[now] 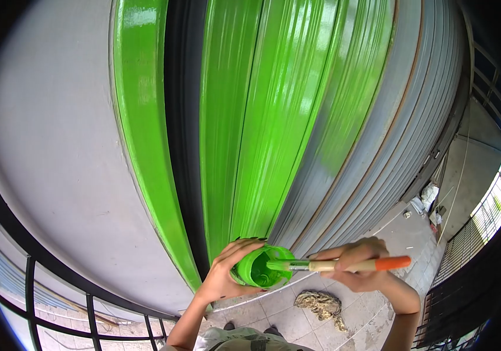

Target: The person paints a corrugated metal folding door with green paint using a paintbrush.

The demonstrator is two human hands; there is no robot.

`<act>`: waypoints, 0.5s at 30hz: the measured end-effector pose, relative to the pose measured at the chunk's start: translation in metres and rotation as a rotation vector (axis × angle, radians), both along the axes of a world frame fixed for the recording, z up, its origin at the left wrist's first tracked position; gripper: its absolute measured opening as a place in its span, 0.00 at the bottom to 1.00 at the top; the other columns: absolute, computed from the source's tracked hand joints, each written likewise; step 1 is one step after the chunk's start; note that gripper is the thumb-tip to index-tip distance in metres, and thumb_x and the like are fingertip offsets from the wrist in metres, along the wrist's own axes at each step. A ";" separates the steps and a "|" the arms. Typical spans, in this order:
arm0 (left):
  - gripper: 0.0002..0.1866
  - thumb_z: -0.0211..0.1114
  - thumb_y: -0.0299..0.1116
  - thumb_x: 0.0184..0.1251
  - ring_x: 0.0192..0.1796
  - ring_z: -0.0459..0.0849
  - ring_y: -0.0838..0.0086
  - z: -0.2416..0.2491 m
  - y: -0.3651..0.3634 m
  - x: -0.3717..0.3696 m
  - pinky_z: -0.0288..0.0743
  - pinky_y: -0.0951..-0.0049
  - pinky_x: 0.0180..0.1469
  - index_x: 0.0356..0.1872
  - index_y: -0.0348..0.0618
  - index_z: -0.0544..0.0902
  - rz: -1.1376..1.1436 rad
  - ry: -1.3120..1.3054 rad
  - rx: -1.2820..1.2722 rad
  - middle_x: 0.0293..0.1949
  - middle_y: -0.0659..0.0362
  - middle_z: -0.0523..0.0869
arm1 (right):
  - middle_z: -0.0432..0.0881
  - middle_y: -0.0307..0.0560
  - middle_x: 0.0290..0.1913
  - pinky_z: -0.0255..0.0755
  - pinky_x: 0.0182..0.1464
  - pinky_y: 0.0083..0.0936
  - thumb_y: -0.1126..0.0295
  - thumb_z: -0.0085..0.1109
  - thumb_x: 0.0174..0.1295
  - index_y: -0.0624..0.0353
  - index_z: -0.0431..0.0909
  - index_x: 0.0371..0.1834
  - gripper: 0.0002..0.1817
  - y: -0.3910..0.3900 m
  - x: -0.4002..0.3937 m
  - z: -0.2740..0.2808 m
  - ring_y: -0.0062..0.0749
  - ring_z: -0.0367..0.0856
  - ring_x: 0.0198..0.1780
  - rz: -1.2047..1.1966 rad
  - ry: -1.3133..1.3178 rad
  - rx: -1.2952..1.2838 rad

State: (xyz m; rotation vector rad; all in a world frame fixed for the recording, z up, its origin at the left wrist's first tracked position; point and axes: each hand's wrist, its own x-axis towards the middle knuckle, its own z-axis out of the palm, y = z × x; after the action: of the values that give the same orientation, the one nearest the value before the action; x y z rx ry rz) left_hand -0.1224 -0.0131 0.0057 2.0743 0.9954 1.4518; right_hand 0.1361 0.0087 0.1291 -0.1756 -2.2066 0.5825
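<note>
The left hand's fingers (240,247) curl tightly around a small green paint container (260,268), gripping it from the side with its open mouth tipped toward the camera. The right hand (360,264) pinches the pale handle of a paintbrush (344,265) between thumb and fingers, its orange end pointing away from the container and its bristles (278,265) dipped into the container's mouth. The container sits just below the roller shutter (297,117), whose slats nearest the container are wet green while those further out are bare grey. A green-painted frame strip (145,134) stands across a dark gap from the shutter; a crumpled rag (319,304) lies on the tiled floor under the container.

This reads as the loading step — brush taking up paint. The next move likely calls for lifting the bristles clear without dripping, then carrying them to the grey slats.
</note>
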 end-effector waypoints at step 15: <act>0.46 0.80 0.31 0.32 0.65 0.75 0.61 0.034 0.001 -0.011 0.63 0.51 0.72 0.64 0.48 0.76 -0.059 0.327 0.141 0.63 0.60 0.79 | 0.86 0.43 0.49 0.82 0.29 0.22 0.78 0.69 0.51 0.53 0.77 0.50 0.22 -0.003 -0.023 -0.064 0.31 0.86 0.29 -0.023 -0.164 0.143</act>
State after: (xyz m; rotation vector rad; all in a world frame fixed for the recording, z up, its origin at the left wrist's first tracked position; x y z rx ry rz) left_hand -0.1330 -0.0117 0.0397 2.4791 0.9619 1.2072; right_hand 0.1130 0.0057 0.0654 -0.1787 -2.3920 0.4085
